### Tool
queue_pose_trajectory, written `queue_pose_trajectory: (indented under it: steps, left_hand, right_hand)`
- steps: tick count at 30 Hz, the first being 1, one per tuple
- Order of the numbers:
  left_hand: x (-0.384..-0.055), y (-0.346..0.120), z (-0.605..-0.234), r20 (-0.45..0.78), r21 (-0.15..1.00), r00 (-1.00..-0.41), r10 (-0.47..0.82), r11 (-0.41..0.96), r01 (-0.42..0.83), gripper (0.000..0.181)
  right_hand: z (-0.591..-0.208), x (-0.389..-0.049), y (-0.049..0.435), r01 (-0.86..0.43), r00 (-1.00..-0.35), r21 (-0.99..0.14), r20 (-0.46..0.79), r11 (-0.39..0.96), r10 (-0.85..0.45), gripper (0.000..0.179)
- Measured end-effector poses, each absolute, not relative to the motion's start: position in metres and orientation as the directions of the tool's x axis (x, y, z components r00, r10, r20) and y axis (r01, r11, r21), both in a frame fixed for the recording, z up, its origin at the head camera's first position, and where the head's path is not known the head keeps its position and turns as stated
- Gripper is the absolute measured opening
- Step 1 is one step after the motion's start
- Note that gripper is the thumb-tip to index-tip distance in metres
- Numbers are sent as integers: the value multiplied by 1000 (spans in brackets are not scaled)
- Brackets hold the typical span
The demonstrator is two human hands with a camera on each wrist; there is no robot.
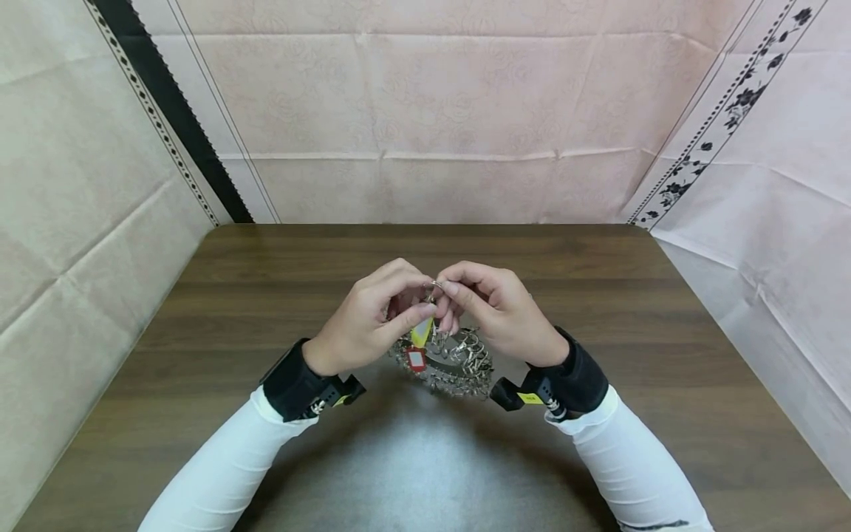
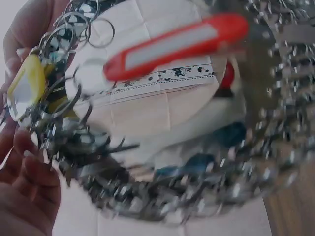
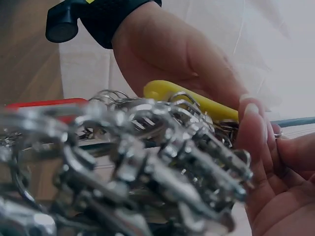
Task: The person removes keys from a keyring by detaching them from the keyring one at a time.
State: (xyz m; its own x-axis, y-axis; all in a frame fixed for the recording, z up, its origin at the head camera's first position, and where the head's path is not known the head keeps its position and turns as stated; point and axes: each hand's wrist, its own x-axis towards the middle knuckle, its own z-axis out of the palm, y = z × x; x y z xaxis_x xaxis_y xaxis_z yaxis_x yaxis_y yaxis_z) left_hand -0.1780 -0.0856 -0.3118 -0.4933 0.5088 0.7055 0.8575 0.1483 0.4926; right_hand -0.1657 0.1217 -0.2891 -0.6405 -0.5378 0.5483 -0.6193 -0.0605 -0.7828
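Observation:
Both hands meet over the table's middle in the head view. My left hand [image 1: 372, 314] pinches between thumb and fingers at a small metal key ring [image 1: 434, 284], whose other side my right hand [image 1: 501, 314] pinches with thumb and forefinger. Below them hangs a large loop strung with many shiny metal clasps and rings [image 1: 475, 362]. A yellow key tag [image 1: 420, 336] with a pale label dangles just under the left thumb. Lower on the loop is a red key tag [image 1: 416, 360], seen large and blurred in the left wrist view. Fingers partly hide the pinched ring.
A brown wood-grain table [image 1: 266, 295] lies under the hands. Pale cloth sheets [image 1: 452, 111] hang behind and at both sides, with black patterned borders. Black wrist bands with cameras [image 1: 295, 384] sit on both wrists, close beside the metal loop.

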Motion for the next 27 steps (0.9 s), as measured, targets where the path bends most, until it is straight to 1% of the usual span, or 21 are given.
queue_pose_trajectory:
  steps: [5,9,13,17,22,27]
  left_hand:
    - [-179,-90,-311,628,541,-512,587,144,829,22]
    - [-181,-92,-312,582,587,-531,616,134,798,22]
    - [-183,-93,-313,565,604,-524,637,113,789,21]
    - [-184,-94,-313,571,602,-524,632,112,791,19]
    - [-184,-97,-308,577,604,-545,608,131,786,10]
    - [-183,-101,-305,557,625,-577,597,156,765,10]
  right_hand:
    - [-289,-166,123,-618,-637,-785,537,-50,-554,13]
    - [-289,-167,124,-602,-639,-797,510,-38,-575,13]
    - [-288,-166,124,-598,-638,-801,491,-20,-593,13]
    - [-288,-165,125,-587,-642,-810,469,-6,-607,13]
    - [-287,-165,125,-587,-641,-809,468,-4,-609,14]
    - [-288,-165,124,-586,-643,-811,469,-5,-605,14]
